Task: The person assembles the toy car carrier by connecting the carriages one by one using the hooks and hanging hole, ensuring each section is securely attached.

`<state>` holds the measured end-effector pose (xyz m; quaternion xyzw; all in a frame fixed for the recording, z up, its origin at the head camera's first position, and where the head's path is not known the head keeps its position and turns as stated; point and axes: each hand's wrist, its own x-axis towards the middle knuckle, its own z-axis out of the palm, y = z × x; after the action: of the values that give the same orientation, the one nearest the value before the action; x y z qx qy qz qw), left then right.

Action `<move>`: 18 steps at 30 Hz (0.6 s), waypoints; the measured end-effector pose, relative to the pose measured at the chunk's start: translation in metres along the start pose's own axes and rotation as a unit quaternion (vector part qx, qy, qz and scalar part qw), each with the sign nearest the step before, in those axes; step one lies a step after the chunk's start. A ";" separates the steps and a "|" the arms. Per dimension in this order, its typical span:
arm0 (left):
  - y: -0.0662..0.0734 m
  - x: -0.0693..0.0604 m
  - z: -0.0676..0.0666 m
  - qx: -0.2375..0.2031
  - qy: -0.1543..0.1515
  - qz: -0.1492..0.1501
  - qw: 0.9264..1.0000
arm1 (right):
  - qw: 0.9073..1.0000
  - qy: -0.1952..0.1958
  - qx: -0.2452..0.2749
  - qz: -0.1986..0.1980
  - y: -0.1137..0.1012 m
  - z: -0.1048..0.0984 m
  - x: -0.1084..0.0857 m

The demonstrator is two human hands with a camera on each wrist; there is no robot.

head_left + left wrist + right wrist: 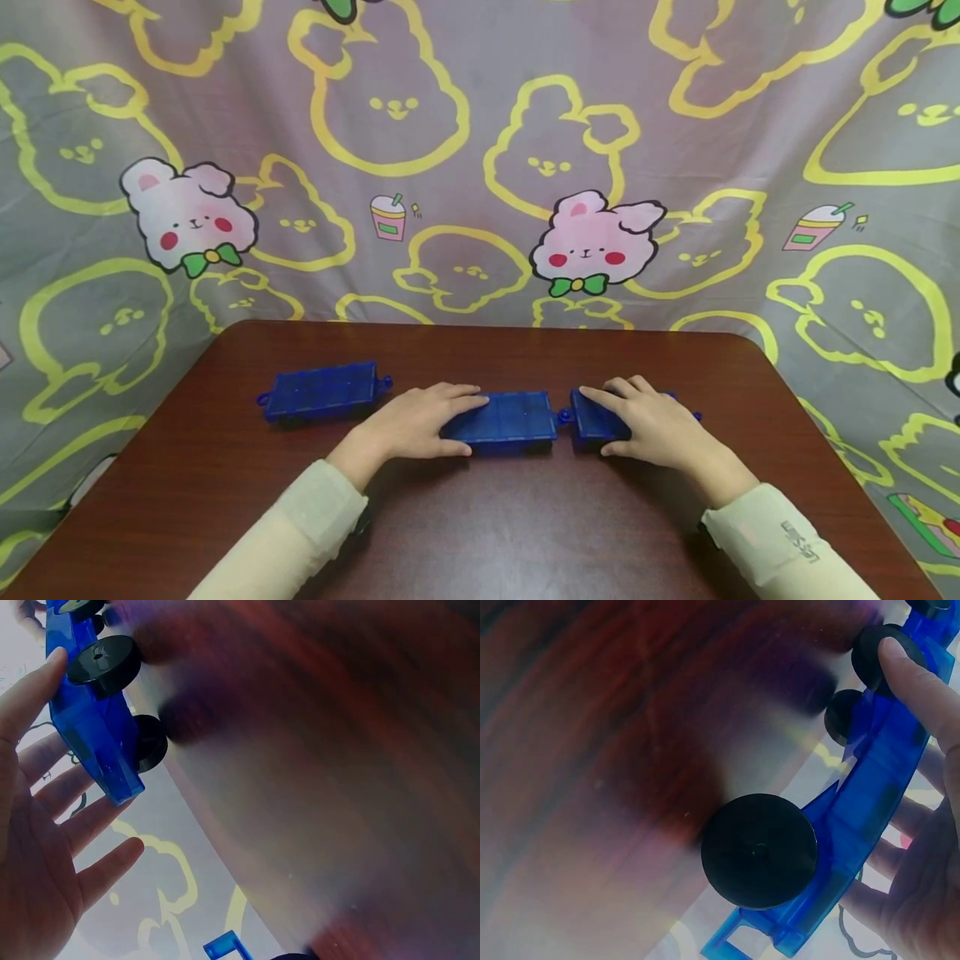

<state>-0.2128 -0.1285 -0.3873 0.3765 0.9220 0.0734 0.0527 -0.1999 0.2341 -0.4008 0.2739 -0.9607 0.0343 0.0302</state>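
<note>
On the glossy, red-brown wood-grained table (510, 533), I see the left hand (422, 423) gripping the left end of a translucent blue plastic oblong middle wagon (513, 417) between thumb and fingers. Just right of it, the right hand (660, 429) pinches a matching right-hand wagon (591, 418), thumb on a smooth black disc wheel (877, 667). A rounded coupling (564, 416) sits between them. Farther left rests a third blue ridged wagon (322, 392), slightly askew.
</note>
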 end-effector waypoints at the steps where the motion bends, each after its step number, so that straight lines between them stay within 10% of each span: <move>1: 0.000 0.000 0.000 -0.001 0.000 0.000 1.000 | 1.000 0.000 0.000 0.000 0.000 0.000 0.000; 18: -0.028 -0.032 -0.017 -0.033 0.040 -0.059 0.997 | 0.997 0.005 0.073 -0.014 -0.026 -0.008 0.019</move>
<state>-0.2123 -0.1723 -0.3739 0.3160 0.9411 0.1156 0.0324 -0.2020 0.2027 -0.3897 0.2881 -0.9516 0.1056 0.0158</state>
